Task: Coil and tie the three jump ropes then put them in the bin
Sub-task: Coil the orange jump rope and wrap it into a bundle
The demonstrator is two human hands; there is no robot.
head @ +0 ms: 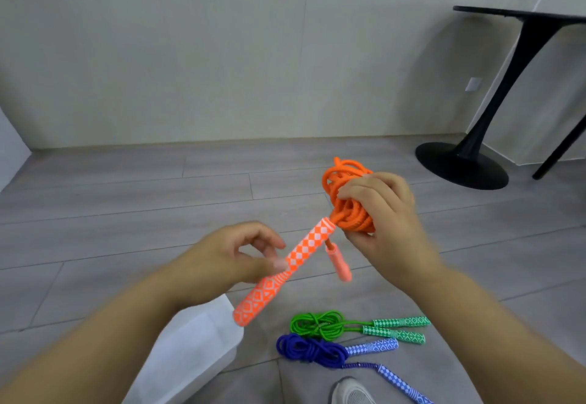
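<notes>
Hands (pixel 234 254) (pixel 383 213) grip one orange rope (pixel 350 216), two ropes (pixel 317 324) (pixel 310 348) floored

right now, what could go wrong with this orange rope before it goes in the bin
The loose orange rope bundle is gripped only by the right hand, with loops sticking out on top, so it may unravel. The left hand just pinches the orange-and-white patterned handle, which could slip. The other orange handle dangles below and might snag.
</notes>
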